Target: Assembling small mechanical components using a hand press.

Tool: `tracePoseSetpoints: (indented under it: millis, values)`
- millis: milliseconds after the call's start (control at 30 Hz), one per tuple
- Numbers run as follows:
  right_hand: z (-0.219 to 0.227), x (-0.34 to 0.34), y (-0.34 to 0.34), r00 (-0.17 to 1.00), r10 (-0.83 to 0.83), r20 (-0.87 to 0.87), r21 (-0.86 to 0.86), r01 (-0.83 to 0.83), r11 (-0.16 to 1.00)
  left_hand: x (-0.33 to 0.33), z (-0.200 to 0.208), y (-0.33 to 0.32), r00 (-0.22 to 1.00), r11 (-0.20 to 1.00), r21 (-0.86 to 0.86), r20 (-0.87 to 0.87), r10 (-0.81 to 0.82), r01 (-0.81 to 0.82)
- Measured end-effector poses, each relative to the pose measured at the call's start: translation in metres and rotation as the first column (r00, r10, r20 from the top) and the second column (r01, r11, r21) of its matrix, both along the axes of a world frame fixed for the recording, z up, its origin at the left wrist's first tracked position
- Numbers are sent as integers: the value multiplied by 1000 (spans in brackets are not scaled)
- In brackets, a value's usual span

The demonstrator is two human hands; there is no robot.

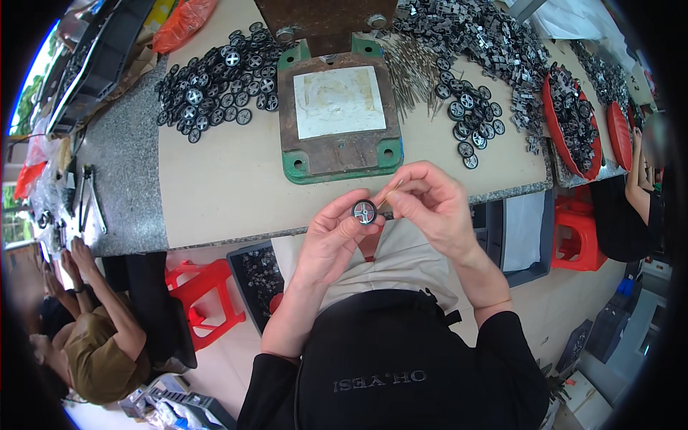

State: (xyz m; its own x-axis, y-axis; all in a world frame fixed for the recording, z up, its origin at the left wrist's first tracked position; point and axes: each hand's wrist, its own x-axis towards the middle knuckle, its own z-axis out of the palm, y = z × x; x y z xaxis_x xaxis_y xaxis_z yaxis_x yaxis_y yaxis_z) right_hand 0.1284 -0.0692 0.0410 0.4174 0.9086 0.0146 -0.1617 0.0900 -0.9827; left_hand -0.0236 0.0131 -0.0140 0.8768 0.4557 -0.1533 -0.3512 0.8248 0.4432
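Observation:
Between the thumb and fingers of my left hand (322, 244) is a small black toy wheel (364, 212) with silver spokes, its face turned up. Close by on the right, my right hand (437, 211) pinches a thin metal rod (383, 201), one end of which is at the wheel's edge. Whether the rod enters the wheel is hidden. Both hands are above my lap, just off the table's front edge. Beyond them stands a machine's green and brown metal base (340, 154) with a white plate (339, 104) on top.
Loose wheels (229, 82) lie left of the base, more wheels (473, 115) right of it, beside thin rods (412, 72). Small dark parts (480, 36) are heaped behind. A red tray (555, 125) stands at right. Co-workers sit on both sides, near red stools (204, 301).

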Motion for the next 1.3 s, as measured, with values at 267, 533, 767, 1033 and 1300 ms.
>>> tracePoseSetpoints:
  millis: [267,533,767,1033,1300]
  values:
    - [-11,-7,-2,998,54,-34,-26,-55,998,3,0,-2,1000,1000,5,-2,-8,8]
    - [-16,-13,-4,914,-35,404,39,21,999,3,0,-6,993,994,83,-80,83,-76]
    - [-20,-25,-4,978,-189,84,101,180,978,12,3,-12,955,930,323,-172,241,-176]
    - [-12,-14,-9,980,-95,174,-56,106,993,13,-2,-7,968,941,323,-189,167,-99]
    - [-20,-3,-14,926,-93,366,42,83,996,20,-3,-8,987,972,221,-115,108,-81]
